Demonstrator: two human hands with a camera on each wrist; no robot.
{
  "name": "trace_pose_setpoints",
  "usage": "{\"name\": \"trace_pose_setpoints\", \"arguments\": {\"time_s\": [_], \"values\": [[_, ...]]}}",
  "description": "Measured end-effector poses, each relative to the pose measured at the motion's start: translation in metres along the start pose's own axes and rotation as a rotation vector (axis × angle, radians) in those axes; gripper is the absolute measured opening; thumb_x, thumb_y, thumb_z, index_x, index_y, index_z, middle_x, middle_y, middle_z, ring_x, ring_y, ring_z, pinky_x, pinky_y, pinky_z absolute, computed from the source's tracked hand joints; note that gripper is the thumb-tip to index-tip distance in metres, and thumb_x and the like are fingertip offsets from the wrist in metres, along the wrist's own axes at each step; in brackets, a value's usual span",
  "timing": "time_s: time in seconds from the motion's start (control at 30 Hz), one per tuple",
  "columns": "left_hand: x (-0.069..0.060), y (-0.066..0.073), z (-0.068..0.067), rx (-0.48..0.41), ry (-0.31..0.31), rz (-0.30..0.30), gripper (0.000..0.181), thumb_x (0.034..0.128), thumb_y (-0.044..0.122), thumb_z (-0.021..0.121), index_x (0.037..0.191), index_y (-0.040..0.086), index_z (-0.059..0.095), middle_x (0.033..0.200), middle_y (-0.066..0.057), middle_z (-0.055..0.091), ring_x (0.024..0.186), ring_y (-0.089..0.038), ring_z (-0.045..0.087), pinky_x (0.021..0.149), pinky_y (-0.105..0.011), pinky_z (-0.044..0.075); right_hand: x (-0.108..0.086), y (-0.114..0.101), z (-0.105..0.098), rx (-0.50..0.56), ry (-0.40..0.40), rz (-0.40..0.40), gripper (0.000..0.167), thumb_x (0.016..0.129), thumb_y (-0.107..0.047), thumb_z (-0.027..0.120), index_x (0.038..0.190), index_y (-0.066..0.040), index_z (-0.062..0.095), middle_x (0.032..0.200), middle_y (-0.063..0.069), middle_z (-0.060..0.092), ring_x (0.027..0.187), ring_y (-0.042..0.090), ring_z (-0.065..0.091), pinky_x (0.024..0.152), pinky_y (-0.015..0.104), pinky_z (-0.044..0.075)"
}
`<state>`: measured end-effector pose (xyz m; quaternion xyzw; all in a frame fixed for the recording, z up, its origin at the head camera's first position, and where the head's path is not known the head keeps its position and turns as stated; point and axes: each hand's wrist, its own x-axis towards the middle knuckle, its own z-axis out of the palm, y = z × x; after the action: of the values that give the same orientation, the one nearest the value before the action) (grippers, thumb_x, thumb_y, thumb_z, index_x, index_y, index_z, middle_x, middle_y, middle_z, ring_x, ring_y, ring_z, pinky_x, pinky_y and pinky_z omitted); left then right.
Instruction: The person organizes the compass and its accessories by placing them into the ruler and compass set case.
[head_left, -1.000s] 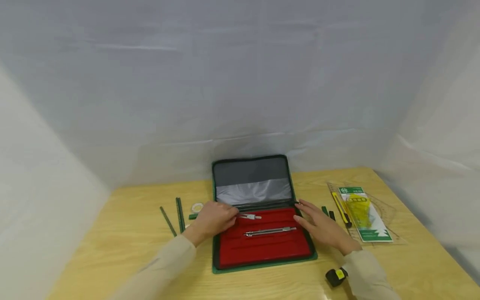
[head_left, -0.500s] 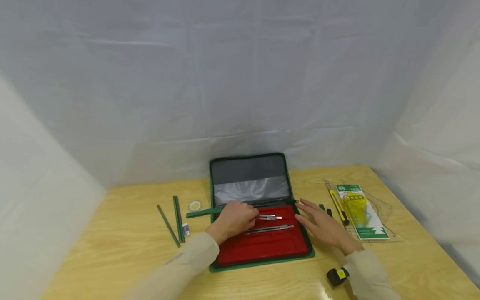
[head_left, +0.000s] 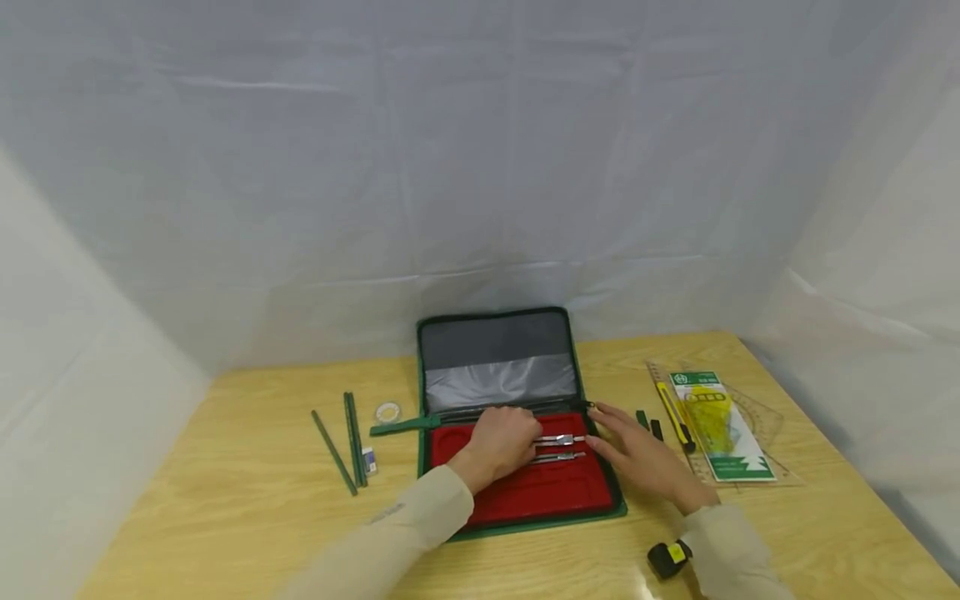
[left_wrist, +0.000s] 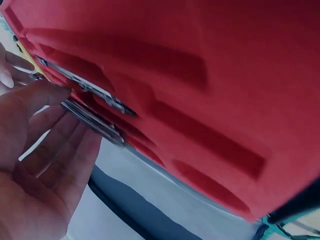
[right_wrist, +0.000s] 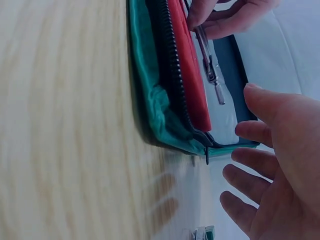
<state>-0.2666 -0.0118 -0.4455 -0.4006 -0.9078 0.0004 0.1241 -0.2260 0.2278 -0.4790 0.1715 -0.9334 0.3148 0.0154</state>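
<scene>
Wooden table point(head_left: 225, 500) — left hand point(head_left: 501, 439) pinches compass point(head_left: 562, 440).

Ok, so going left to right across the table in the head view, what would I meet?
Lone green pencil, pair of green pencils, small blue-and-white block, small round item, left hand, two silver drawing tools, right hand, green-and-white packet.

The left hand point(head_left: 501, 437) curls in a pinch. The right hand point(head_left: 647, 457) (fingers point(right_wrist: 250, 182) parted) is nearer the bench's point(head_left: 847, 533) right edge.
</scene>
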Motion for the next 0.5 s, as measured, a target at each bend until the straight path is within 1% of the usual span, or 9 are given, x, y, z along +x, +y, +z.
{"name": "trace_pose_setpoints", "arguments": {"time_s": [0.23, 0.37, 0.5], "values": [[0.0041, 0.0055, 0.0025, 0.027, -0.003, -0.035, 0.013, 0.0776, 0.011, 0.07, 0.067, 0.02, 0.068, 0.074, 0.001, 0.063, 0.066, -0.019, 0.063, 0.052, -0.035, 0.051, -0.0011, 0.0024, 0.0019, -0.031, -0.003, -0.015, 0.061, 0.099, -0.047, 0.045, 0.141, -0.004, 0.044, 0.149, 0.02, 0.032, 0.134, 0.04, 0.032, 0.101, 0.058, 0.032], [0.0081, 0.0079, 0.0024, 0.031, -0.008, -0.034, 0.018, 0.0817, 0.008, 0.068, 0.069, 0.02, 0.071, 0.074, 0.0, 0.063, 0.066, -0.02, 0.063, 0.052, -0.035, 0.051, -0.003, 0.0038, 0.0024, -0.038, -0.006, -0.024, 0.059, 0.099, -0.046, 0.045, 0.14, -0.004, 0.046, 0.149, 0.019, 0.032, 0.133, 0.039, 0.033, 0.1, 0.058, 0.033], [0.0097, 0.0081, 0.0015, 0.026, -0.033, -0.029, 0.021, 0.0847, 0.007, 0.067, 0.07, 0.022, 0.072, 0.074, 0.0, 0.063, 0.067, -0.02, 0.064, 0.054, -0.035, 0.052, -0.0043, 0.0037, 0.0042, -0.04, -0.009, -0.022, 0.056, 0.099, -0.044, 0.047, 0.139, -0.005, 0.048, 0.149, 0.019, 0.032, 0.133, 0.038, 0.034, 0.099, 0.057, 0.034]]}}
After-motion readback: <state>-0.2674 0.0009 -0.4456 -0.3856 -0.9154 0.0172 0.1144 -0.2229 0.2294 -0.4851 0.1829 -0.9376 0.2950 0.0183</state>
